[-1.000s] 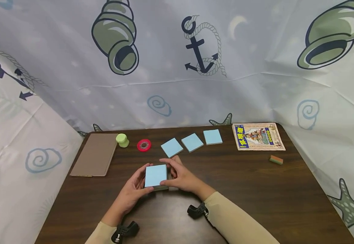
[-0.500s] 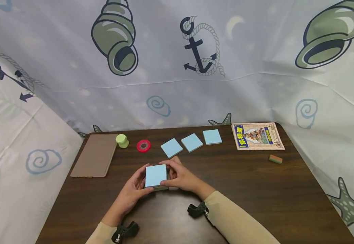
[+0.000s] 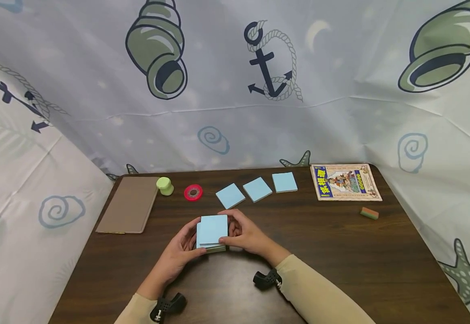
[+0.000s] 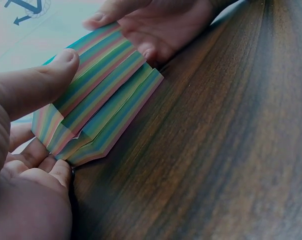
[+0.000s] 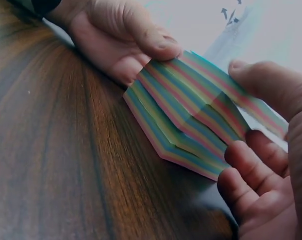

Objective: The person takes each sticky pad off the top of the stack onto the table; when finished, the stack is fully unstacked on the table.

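Note:
A stack of sticky note pads with rainbow-striped sides sits on the table, its layers slightly out of line in the left wrist view. My left hand grips the stack from the left, thumb along the near side. A light blue top pad lies shifted right and away over the pad beneath, which shows along its left and near edges. My right hand pinches this top pad between thumb and fingers. Three more light blue pads, left, middle and right, lie beyond the hands.
Along the back of the dark wooden table are a brown flat board, a pale green knobbed object and a red ring-shaped roll. An illustrated booklet and a small orange-green block lie right.
My right hand has moved slightly right and away, sliding the top pad off its line with the stack. My left hand keeps its grip. The whole head view has shifted a little.

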{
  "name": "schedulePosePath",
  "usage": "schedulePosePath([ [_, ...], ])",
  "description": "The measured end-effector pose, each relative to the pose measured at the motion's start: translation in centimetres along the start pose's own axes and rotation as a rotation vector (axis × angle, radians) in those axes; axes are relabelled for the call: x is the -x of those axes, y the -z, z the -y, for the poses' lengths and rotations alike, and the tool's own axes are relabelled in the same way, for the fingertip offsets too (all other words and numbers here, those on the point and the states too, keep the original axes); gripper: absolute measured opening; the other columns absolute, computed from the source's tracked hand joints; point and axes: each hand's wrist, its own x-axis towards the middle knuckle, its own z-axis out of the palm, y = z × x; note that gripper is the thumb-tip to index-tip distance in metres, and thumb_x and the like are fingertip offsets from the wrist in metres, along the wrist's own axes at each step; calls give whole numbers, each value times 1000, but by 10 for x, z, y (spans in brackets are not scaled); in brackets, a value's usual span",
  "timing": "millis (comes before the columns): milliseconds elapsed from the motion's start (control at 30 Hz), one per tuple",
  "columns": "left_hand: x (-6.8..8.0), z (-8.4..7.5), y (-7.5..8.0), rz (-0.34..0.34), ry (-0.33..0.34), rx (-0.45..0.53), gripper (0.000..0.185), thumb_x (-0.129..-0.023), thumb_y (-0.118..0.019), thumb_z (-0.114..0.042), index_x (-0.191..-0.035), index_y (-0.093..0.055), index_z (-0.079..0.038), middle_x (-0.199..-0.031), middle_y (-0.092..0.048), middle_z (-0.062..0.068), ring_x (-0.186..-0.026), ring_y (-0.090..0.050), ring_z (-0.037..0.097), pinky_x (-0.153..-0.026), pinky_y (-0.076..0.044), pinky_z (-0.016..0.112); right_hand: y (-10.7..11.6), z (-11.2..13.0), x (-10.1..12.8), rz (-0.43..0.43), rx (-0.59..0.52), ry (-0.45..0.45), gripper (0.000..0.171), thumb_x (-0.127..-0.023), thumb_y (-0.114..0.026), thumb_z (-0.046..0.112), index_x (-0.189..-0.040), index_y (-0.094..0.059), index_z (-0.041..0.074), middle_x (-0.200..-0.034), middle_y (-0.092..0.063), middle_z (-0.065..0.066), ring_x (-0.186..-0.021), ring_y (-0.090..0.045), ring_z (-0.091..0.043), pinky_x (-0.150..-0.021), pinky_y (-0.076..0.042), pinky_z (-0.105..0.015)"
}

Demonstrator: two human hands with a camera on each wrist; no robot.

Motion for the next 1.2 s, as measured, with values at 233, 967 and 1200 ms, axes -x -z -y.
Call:
schedulePosePath([
  [233, 0, -1, 0, 8, -19, 33, 100, -95, -81, 3, -173, -20, -6, -181, -21, 17, -155, -37, -9, -122, -40, 13, 6, 4, 9, -62, -139, 43, 72, -96, -82, 0, -159, -47, 2, -115, -63, -20, -89, -64, -14, -72, -58, -19],
  [967, 0, -2, -2, 8, -53, -29, 96, -96, -82, -2, -172, -23, -4, -181, -23, 20, -170, -13, 31, -124, -33, 10, 55, -9, 33, -243, 205, 69, 41, -104, -75, 10, -143, -65, 11, -94, -55, -8, -71, -49, -13, -61, -47, -26],
  [1200, 1, -3, -2, 2, -46, -29, 96, -96, -83, -3, -172, -25, -5, -180, -25, 18, -169, -23, 21, -124, -35, 11, 47, -5, 31, -267, 503, 40, 39, -100, -80, 11, -138, -69, 15, -97, -61, -12, -83, -50, -13, -72, -48, -30],
])
